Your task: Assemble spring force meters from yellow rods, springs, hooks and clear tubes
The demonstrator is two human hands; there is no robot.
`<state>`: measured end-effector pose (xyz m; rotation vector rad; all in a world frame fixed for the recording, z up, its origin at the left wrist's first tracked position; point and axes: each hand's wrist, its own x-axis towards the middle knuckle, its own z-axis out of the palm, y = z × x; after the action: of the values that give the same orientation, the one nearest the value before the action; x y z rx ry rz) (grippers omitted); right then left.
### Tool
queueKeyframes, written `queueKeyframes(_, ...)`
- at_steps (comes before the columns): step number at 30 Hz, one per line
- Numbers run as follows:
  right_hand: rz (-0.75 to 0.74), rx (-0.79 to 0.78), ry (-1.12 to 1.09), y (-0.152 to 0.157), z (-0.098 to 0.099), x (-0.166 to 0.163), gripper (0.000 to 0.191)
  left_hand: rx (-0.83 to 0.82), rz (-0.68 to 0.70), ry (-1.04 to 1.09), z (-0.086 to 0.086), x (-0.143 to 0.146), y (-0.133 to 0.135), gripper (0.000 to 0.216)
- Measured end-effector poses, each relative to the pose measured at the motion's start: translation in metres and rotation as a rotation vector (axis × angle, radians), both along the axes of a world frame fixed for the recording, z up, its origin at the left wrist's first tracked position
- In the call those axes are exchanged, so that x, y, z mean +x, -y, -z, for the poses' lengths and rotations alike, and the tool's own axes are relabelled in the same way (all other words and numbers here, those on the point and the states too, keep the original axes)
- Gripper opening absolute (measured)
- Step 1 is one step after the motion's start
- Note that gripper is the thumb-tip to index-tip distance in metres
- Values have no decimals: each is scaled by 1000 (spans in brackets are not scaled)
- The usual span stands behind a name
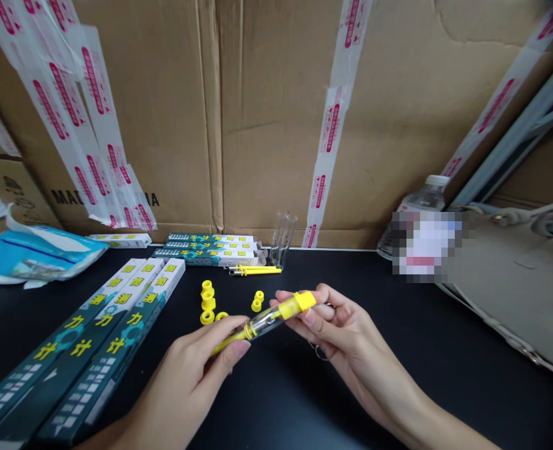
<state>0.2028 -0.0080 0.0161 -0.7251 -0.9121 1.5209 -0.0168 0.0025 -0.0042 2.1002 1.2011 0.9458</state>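
In the head view, the left hand pinches a yellow rod at the near, left end of a clear tube, thumb against fingers. The right hand grasps the tube's far, right end, its fingertips around a yellow cap. The tube is held tilted above the black table, its right end higher. Beyond it lie small yellow caps, two yellow rods and upright clear tubes. Long boxes lie left; a bottle and a bag stand right.
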Motion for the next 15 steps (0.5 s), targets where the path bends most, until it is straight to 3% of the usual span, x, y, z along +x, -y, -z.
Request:
queueKeyframes(8,8,-3,-19,-4,5,0,12,-10,0,-2,1,1,-1,30)
queueKeyframes(12,25,-18,-57,-5,9,0,30,-7,-6,-6,-1,2,-2,29)
queueKeyframes(15,22,-5,-20,-3,9,0,28,-9,-6,-3,-2,2,-1,28)
